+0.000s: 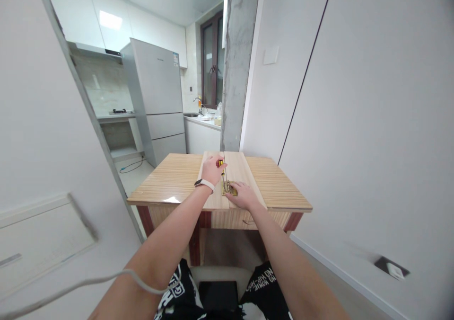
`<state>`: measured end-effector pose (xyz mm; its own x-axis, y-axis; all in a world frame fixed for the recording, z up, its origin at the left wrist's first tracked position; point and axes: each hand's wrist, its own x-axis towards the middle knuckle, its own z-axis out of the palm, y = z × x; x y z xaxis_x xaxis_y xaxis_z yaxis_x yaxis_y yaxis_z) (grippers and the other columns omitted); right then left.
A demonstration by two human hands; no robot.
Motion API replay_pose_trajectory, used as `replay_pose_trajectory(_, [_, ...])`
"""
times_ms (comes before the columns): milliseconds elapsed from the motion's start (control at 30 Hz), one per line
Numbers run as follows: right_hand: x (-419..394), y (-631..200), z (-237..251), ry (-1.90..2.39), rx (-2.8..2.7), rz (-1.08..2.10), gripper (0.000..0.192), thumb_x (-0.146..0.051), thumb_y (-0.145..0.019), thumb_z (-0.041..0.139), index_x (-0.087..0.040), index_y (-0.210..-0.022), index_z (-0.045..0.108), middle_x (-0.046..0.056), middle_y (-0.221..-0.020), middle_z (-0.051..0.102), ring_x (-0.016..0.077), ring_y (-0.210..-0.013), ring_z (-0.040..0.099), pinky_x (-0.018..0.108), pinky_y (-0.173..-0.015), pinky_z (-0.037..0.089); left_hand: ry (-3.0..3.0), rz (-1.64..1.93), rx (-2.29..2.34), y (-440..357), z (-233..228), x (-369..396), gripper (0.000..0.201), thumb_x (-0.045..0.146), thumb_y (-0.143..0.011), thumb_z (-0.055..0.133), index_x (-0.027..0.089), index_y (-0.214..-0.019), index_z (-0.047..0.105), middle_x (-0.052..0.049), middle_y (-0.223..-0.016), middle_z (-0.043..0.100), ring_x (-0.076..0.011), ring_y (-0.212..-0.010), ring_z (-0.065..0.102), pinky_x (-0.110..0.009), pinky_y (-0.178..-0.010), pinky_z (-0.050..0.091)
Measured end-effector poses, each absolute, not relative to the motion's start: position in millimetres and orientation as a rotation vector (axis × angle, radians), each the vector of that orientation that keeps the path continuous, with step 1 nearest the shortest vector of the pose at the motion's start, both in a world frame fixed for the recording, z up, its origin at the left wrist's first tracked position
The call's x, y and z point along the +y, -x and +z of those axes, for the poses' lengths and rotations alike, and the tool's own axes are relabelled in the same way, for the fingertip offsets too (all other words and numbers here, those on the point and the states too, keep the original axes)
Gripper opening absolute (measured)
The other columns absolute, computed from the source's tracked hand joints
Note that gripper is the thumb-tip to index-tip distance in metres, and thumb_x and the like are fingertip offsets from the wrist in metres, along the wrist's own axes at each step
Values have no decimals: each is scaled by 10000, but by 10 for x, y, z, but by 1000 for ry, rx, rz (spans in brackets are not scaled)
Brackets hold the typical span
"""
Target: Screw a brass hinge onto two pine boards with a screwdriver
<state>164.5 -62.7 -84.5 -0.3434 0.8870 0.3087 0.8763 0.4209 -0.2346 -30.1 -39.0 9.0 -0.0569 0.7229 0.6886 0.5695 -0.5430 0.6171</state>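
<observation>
Two boards (pixel 244 171) lie side by side on the table (pixel 280 187) before me, a hinge (pixel 227 187) across their seam; the fridge (pixel 156 97) stands behind, left.

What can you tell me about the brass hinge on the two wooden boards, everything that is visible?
The hinge is a small metal part of brass colour, lying flat across the seam between two pale wooden boards on the table. The right hand rests on it and hides part of it. The left hand holds a yellow-handled tool just above it. Screws are too small to tell.
</observation>
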Motion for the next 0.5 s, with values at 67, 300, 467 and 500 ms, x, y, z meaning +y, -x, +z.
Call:
replay_pose_trajectory(67, [-621, -1650, -858, 1504, -2291, 39, 652, -701, -910, 508, -263, -1385, 597, 78, -1449, 564, 289, -1332, 470, 423, -1132, 313, -2050, 1652, 1425, 303, 95, -392, 191, 204, -824, 770, 216, -1009, 723, -41, -969, 676, -163, -809, 659, -326, -838, 543])
replay_pose_trajectory(300, [-632, -1645, -864, 1488, -2293, 21, 651, -704, -913, 503, -272, -1392, 587, 73, -1439, 573, 287, -1322, 483, 424, -1127, 327, -2095, 1615, 1233, 233, 87, -422, 327, 107, -854, 703, 218, -1162, 697, -65, -1087, 706, -161, -852, 686, -319, -852, 560])
replay_pose_trajectory(467, [-637, -1634, -858, 1500, -2281, 6, 640, -703, -907, 514, -274, -1373, 599, 81, -1429, 579, 292, -1303, 495, 436, -1113, 334, -2027, 1611, 1216, 203, 83, -429, 292, 108, -869, 691, 212, -1141, 692, -59, -1062, 723, -166, -887, 698, -302, -823, 573])
replay_pose_trajectory(500, [-638, -1634, -855, 1498, -2282, 9, 637, -701, -907, 517, -276, -1375, 597, 80, -1428, 580, 290, -1305, 494, 434, -1111, 337, -2027, 1612, 1218, 204, 85, -430, 268, 120, -865, 702, 211, -1117, 698, -57, -1050, 720, -163, -874, 698, -293, -805, 573])
